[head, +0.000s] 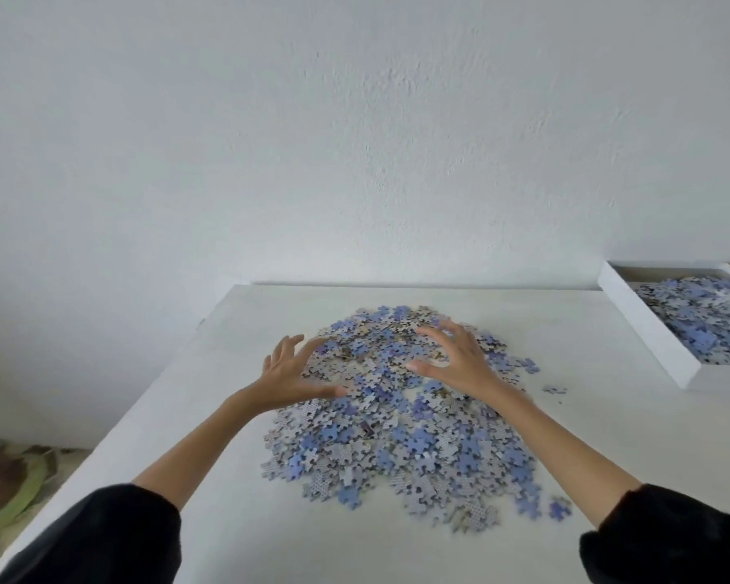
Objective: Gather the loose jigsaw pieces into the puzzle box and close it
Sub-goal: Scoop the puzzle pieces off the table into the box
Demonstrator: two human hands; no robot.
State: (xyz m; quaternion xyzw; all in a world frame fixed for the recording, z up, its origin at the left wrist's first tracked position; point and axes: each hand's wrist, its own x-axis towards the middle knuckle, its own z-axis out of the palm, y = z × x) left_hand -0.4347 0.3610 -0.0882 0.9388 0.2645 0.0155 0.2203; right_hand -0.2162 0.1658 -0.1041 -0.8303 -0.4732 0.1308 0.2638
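A wide heap of blue and grey jigsaw pieces (pixel 401 432) lies in the middle of the white table (pixel 607 415). My left hand (pixel 289 373) hovers over the heap's far left edge with fingers spread and empty. My right hand (pixel 454 360) is spread over the heap's far right part, fingers arched, holding nothing. The white puzzle box (pixel 645 326) stands open at the far right of the table, partly cut off by the frame. Many pieces (pixel 709 322) lie inside it. No lid is in view.
A few stray pieces (pixel 555 389) lie between the heap and the box, and one (pixel 559 508) at the heap's near right. A white wall rises behind the table. Green and brown objects (pixel 5 486) lie on the floor at the left.
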